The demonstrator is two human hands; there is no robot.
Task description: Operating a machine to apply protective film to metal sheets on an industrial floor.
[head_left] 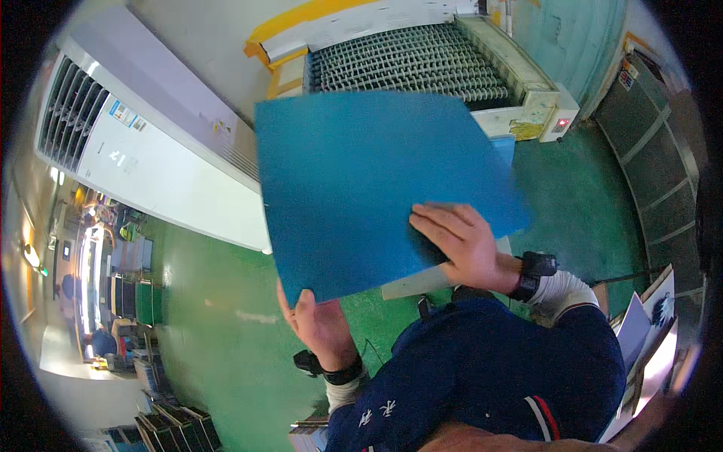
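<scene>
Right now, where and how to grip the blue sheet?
Probably by its near edge, from the wearer's side, thumb above, fingers beneath: the blue sheet looks flat and thin, that edge facing the body. The left hand pinches its near-left corner so.

The blue sheet is thin, flat and plain in colour, with a left edge nearly straight and a right side slanted and somewhat blurred. It is held up in the air, its lower left corner gripped by the left hand, its face under the fingers of the right hand
</scene>
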